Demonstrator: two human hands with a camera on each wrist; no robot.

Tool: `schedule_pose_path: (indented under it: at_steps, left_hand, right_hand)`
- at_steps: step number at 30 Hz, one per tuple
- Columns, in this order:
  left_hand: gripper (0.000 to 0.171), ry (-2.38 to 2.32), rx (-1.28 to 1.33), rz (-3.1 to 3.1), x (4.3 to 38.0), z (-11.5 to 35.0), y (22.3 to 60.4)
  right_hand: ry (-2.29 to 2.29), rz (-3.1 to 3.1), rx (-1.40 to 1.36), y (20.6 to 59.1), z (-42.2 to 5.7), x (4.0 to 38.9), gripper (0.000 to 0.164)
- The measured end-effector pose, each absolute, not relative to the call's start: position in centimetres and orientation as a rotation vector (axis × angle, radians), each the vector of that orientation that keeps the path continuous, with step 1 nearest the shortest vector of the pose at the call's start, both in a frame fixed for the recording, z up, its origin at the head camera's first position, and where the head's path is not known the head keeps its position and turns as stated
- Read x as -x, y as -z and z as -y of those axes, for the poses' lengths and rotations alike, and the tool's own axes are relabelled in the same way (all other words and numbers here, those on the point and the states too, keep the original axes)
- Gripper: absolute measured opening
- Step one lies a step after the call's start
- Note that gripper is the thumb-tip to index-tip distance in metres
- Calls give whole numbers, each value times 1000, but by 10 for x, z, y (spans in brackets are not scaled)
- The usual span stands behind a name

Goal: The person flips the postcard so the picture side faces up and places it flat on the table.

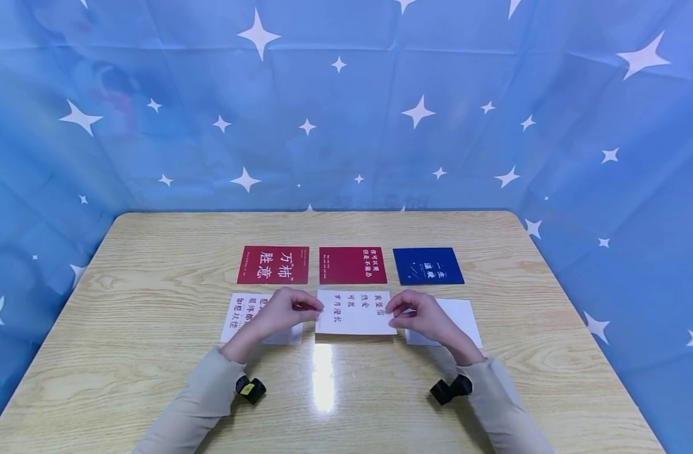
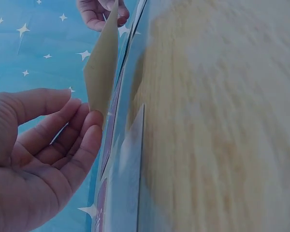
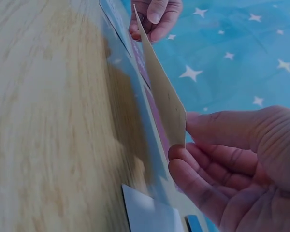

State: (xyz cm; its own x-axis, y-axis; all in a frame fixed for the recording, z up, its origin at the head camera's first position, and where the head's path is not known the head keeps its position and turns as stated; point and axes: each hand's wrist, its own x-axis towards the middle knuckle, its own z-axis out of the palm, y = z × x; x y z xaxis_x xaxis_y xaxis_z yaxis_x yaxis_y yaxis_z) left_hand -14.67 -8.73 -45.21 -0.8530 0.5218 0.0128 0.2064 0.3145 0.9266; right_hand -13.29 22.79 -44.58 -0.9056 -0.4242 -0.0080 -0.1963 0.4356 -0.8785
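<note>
A white card point(image 1: 354, 315) with dark printed characters is raised off the table between both hands. My right hand point(image 1: 420, 313) pinches its right edge, the thumb on the printed face and the fingers behind. At the opposite edge is my left hand point(image 1: 289, 309), its curled fingertips right at the card's corner. The left wrist view shows the plain back of the card point(image 2: 101, 70) and the left thumb tip raised beside it. Under the left hand lies another white printed card point(image 1: 238, 315), partly covered. A third white card point(image 1: 456, 318) lies beneath the right hand.
Behind the white cards, a row lies flat: a red card point(image 1: 273, 265) with large white characters, a darker red card point(image 1: 352, 265) and a blue card point(image 1: 428, 265). The wooden table point(image 1: 153, 378) ends at a blue star-patterned curtain point(image 1: 346, 151). Black wrist devices point(image 1: 251, 389) sit at both sleeves.
</note>
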Motion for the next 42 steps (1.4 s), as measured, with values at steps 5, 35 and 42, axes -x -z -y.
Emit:
schedule_pose_path:
  at_steps: [5,35,42]
  left_hand:
    - [16,-1525,-621,-2283,147,85,454]
    - [21,-1470,-582,-2271,155,71,449]
    - [20,-1489,-702,-2307,160,48,441]
  right_hand:
    - [1390,-2493,510,442,-225,131,18]
    - [1397,-2532,449,444,-232,131,16]
    - [1453,-2639,336,439,-247,132,18]
